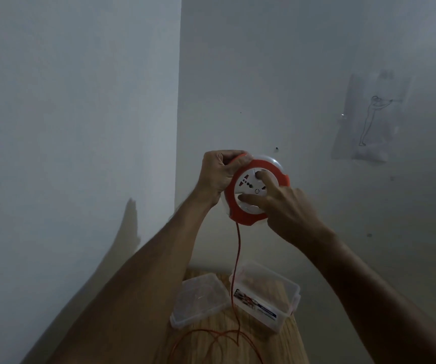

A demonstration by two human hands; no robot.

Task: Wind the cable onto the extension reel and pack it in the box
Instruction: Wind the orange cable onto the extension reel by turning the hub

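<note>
A round orange and white extension reel [248, 203] is held up in front of the wall, its socket face toward me. My left hand [215, 174] grips its upper left rim. Fingers of my right hand [288, 206] are curled onto the white centre disc. A thin orange cable [238, 261] hangs from the reel's bottom down to the wooden table [290, 345], where it lies in loose loops. A clear plastic box [269, 298] with a printed label stands open on the table below the reel.
The box's clear lid [200, 298] lies flat just left of the box. Grey walls meet in a corner behind the reel. A faint line drawing [372, 119] marks the right wall. The table is narrow.
</note>
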